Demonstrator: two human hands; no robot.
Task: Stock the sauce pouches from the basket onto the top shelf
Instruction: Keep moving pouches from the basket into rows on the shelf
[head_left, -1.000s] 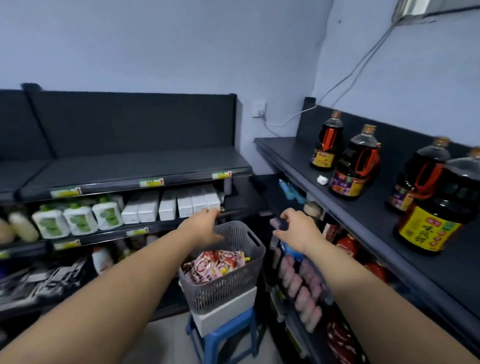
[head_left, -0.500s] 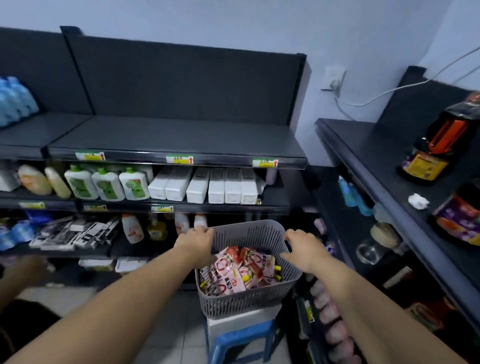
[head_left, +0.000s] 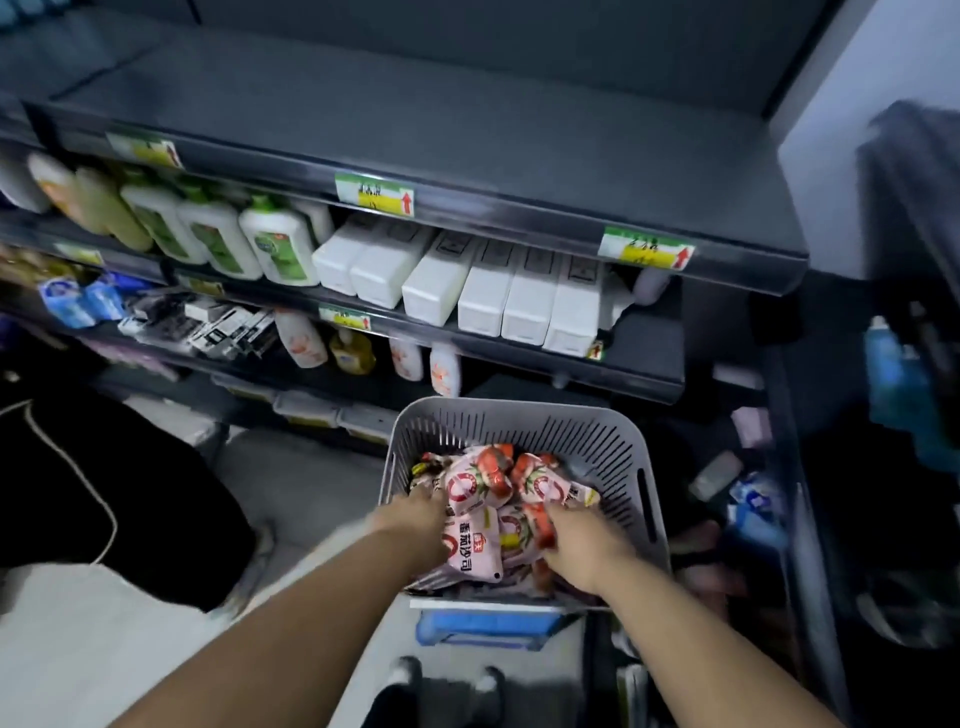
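Glossy pink-and-red sauce pouches, crinkled and soft-sided, lie heaped inside a grey slotted plastic basket. Both hands are down in the heap: the left hand near the basket's left wall, its fingers buried so their grip cannot be told; the right hand with fingers curled around a pouch edge. Under the basket sits a blue stool. Above, the dark, flat top shelf carries paper price tags along its front edge; white rectangular boxes line the shelf below.
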